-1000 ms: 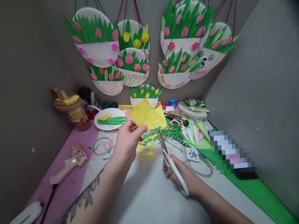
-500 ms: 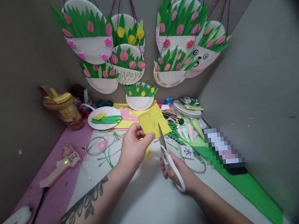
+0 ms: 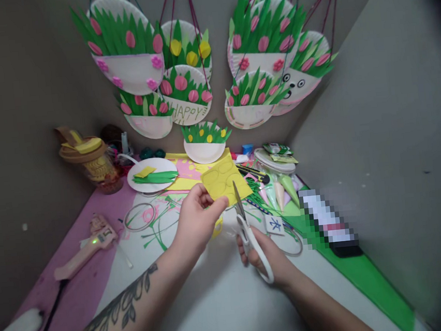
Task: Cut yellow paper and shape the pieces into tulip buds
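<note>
My left hand (image 3: pixel 200 213) pinches the lower left corner of a yellow paper sheet (image 3: pixel 222 178) between thumb and fingers. Rounded outlines are drawn on the sheet. White-handled scissors (image 3: pixel 257 250) are gripped in my right hand (image 3: pixel 270 259), fingers in the loops. Their blades point up and away, at the sheet's lower right part, and look nearly closed. Whether the blades are cutting into the paper I cannot tell. Below the sheet lies a yellow paper scrap (image 3: pixel 217 228), partly hidden by my left hand.
A glue gun (image 3: pixel 90 248) with a lit green light lies left. A white plate (image 3: pixel 132 184) holds green and yellow paper strips. Green scraps (image 3: pixel 157 234) and a metal ring (image 3: pixel 126 221) are nearby. A phone (image 3: pixel 329 222) stands right. A lidded cup (image 3: pixel 101 166) and hanging paper-plate baskets (image 3: pixel 129 75) are behind.
The yellow sheet has tilted slightly in my left hand. The whole view has shifted a little, and the scissors keep almost the same place.
</note>
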Available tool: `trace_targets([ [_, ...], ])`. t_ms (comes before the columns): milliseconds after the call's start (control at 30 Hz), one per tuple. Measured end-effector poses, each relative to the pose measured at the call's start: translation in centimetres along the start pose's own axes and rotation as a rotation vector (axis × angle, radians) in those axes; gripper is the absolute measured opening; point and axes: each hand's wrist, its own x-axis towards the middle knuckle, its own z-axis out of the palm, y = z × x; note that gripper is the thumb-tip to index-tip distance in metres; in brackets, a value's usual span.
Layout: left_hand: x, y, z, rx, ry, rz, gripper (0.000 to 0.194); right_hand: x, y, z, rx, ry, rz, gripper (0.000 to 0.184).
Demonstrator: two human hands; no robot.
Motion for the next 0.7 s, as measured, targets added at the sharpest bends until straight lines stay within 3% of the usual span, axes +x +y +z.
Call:
trace_targets([
  [700,0.3,0.24,-0.41,0.053,-0.036,-0.003,0.032,0.06,-0.96,-0.1,-0.011,0.003,0.019,0.028],
])
